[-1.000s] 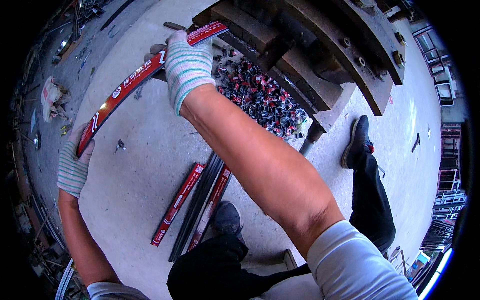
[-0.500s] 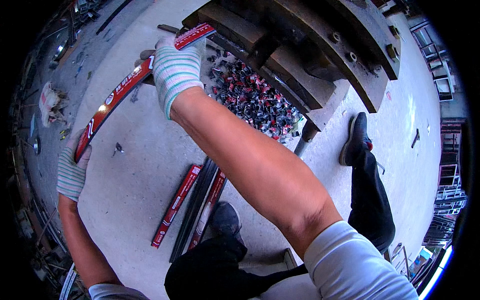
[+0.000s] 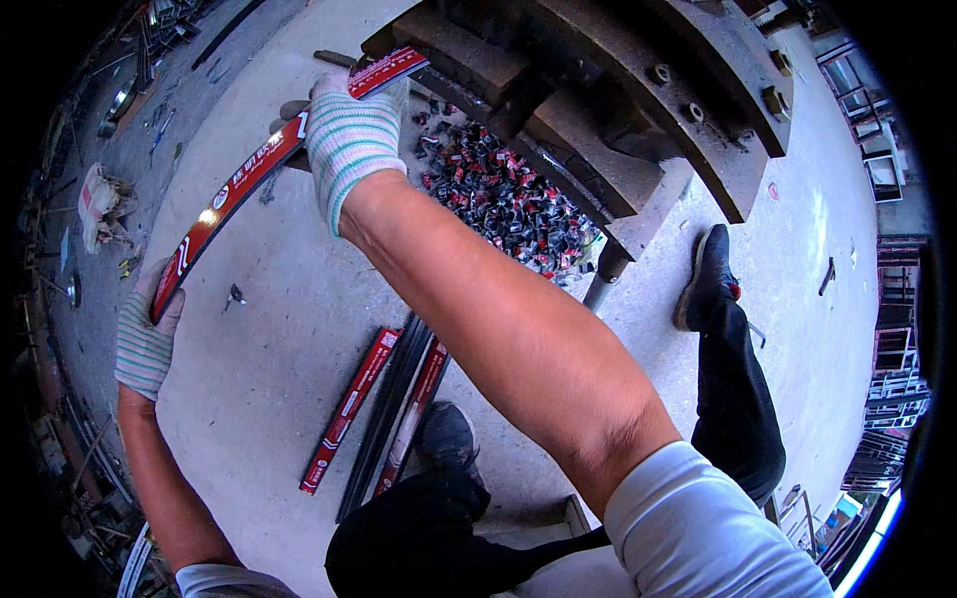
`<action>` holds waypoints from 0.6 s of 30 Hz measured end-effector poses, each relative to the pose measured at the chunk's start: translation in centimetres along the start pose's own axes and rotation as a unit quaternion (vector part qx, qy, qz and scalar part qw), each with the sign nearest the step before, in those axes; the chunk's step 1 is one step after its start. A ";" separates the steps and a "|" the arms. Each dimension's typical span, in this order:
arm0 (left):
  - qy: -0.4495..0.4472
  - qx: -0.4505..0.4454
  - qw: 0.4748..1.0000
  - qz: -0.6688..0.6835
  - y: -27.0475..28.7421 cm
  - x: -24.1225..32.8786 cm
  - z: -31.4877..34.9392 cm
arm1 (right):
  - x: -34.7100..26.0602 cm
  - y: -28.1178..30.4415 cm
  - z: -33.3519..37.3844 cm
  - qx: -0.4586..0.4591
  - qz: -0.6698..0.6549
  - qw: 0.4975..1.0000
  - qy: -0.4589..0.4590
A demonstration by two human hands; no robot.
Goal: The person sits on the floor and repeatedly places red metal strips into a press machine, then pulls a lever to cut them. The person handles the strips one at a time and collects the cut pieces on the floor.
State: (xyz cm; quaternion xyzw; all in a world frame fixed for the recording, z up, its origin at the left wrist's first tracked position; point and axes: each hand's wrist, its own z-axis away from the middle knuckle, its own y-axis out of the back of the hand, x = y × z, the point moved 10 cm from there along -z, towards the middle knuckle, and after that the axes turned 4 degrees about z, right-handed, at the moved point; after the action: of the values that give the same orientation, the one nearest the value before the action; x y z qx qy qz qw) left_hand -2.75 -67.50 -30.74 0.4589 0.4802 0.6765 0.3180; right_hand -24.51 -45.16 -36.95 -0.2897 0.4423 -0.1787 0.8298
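A long bar faced with red printed film (image 3: 231, 195) spans between my two gloved hands. My left hand (image 3: 148, 334), in a white glove with green stripes, is closed round its near left end. Farther up, my right hand (image 3: 351, 130), gloved alike, grips the bar near its other end. Beyond that hand, the red end piece (image 3: 389, 72) reaches the edge of a heavy dark steel machine (image 3: 598, 149). My right fingers are partly hidden behind the glove's back and the bar.
Under the machine lies a heap of short red and black offcuts (image 3: 508, 204). More red-faced bars (image 3: 349, 411) and dark bars (image 3: 384, 419) rest on the concrete floor by my left shoe (image 3: 451, 439). My right shoe (image 3: 706, 279) is beside the machine leg (image 3: 606, 279). Metal frames (image 3: 897, 379) stand far right.
Both hands keep their hold on the bar, nearly still. The view has shifted very slightly, and the machine appears a little farther left.
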 end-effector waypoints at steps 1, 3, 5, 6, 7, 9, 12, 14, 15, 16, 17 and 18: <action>-0.001 -0.001 1.000 -0.004 0.1 -0.1 0.1 | -0.1 -0.1 0.0 -0.001 0.014 1.000 -0.001; 0.008 -0.004 1.000 -0.005 0.1 0.3 0.1 | -0.2 0.2 -0.5 0.001 0.041 0.999 0.001; 0.033 -0.004 0.999 -0.002 0.4 0.8 0.5 | -0.3 0.5 -0.5 0.004 0.029 1.000 -0.011; 0.037 -0.012 0.999 -0.006 0.5 1.1 0.6 | -0.4 0.6 -0.3 0.005 0.023 1.000 -0.018; 0.040 -0.020 0.999 -0.010 0.7 1.4 0.8 | -0.7 0.6 -0.1 0.006 0.031 0.999 -0.014; 0.044 -0.019 0.999 -0.007 1.2 1.7 1.3 | -1.0 0.3 0.4 0.007 0.047 0.999 -0.007; 0.028 0.003 1.000 0.010 1.4 2.4 2.4 | 0.0 0.0 -0.2 0.000 0.024 0.999 -0.047; 0.008 0.022 1.000 0.001 2.0 3.4 3.9 | -0.4 1.1 -0.7 0.032 0.096 0.995 -0.010; 0.032 0.016 0.999 0.011 1.9 4.0 4.0 | -0.9 1.8 -0.8 0.049 0.134 0.990 0.009; 0.056 0.009 0.998 0.020 1.9 4.9 4.1 | -0.2 1.2 -1.1 -0.002 0.056 0.998 -0.027; 0.081 0.003 0.996 0.028 1.9 5.2 4.4 | -0.3 1.0 -0.8 -0.009 0.041 0.998 -0.040; 0.078 0.000 0.997 0.025 1.9 5.4 4.5 | -0.3 0.7 -0.4 -0.016 0.025 0.998 -0.052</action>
State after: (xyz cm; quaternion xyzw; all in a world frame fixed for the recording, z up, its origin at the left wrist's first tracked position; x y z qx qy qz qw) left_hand -0.55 -61.86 -26.71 0.4165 0.4920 0.7180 0.2626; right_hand -25.00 -44.62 -37.40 -0.3002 0.4087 -0.1354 0.8512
